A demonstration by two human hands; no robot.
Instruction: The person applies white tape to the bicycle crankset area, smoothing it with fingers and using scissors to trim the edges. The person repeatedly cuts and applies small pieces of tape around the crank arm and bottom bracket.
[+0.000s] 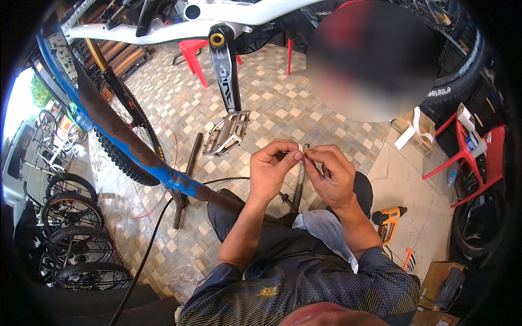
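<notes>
My left hand (pixel 274 165) and my right hand (pixel 331 174) meet in front of my lap, thumbs and forefingers pinched together. Between the fingertips shows a small white piece (pixel 300 148), too small to tell its kind. The fingers of both hands are curled and partly hide it. Ahead and to the left, a black crank arm (pixel 224 70) with a metal flat pedal (pixel 228 133) hangs from a white bicycle frame (pixel 163 33), apart from my hands. A grey cloth (pixel 326 233) lies over my lap.
A blue and brown stand tube (pixel 147 157) slants in from the left. On the right are an orange heat gun (pixel 387 218), a red chair (pixel 467 146) and a cardboard box (pixel 414 130). Several bicycle wheels (pixel 73 214) line the left side. A blurred oval covers the upper right.
</notes>
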